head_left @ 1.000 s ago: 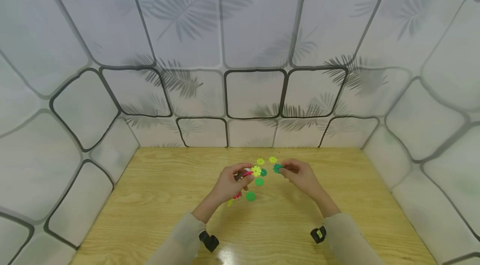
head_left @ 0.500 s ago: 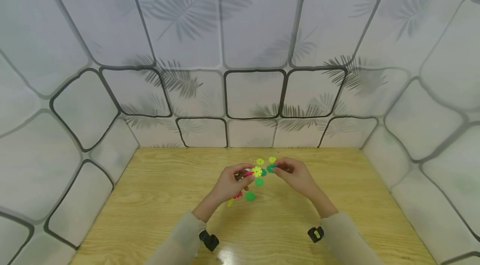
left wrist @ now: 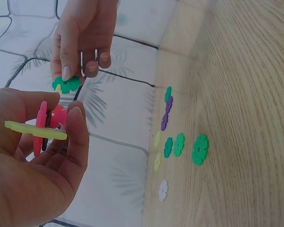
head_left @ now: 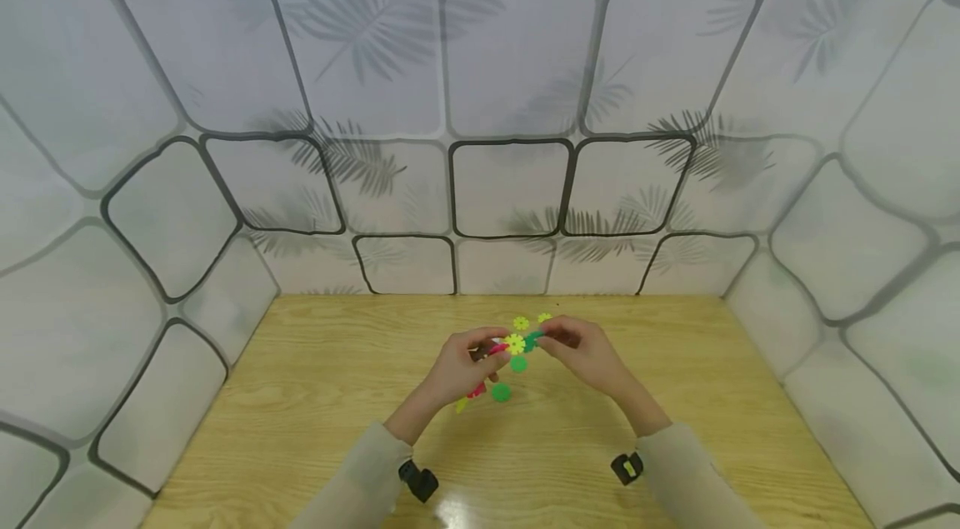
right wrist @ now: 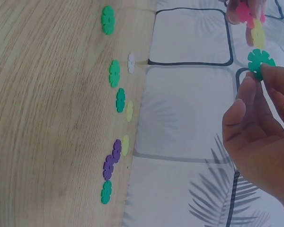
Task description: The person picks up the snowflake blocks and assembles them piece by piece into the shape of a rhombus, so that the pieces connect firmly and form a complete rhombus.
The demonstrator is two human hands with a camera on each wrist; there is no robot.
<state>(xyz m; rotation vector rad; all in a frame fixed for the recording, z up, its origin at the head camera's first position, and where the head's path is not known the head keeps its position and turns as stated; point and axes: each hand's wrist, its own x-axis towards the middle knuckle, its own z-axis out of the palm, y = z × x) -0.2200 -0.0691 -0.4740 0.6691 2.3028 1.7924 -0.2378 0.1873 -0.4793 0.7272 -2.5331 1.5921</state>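
Observation:
My left hand (head_left: 457, 366) holds a joined cluster of notched snowflake discs: pink discs (left wrist: 39, 127), yellow discs (head_left: 514, 343) and a dark one (left wrist: 48, 127). Part of the cluster hides behind the fingers. Between thumb and fingertips, my right hand (head_left: 588, 356) pinches a green snowflake disc (right wrist: 260, 61). Its edge is right at the rim of a yellow disc (right wrist: 258, 34) on the cluster; I cannot tell whether their notches are engaged. Both hands are raised above the wooden table (head_left: 322, 429).
Loose discs lie on the table beneath and beyond my hands: several green ones (left wrist: 200, 150), purple ones (left wrist: 169, 104), yellow ones (right wrist: 129, 111) and a white one (left wrist: 163, 190). A patterned wall covering (head_left: 510, 187) encloses the table at the back and sides.
My right hand has moved left with the green disc, closing the gap to the yellow disc on the cluster. The left hand has stayed nearly still.

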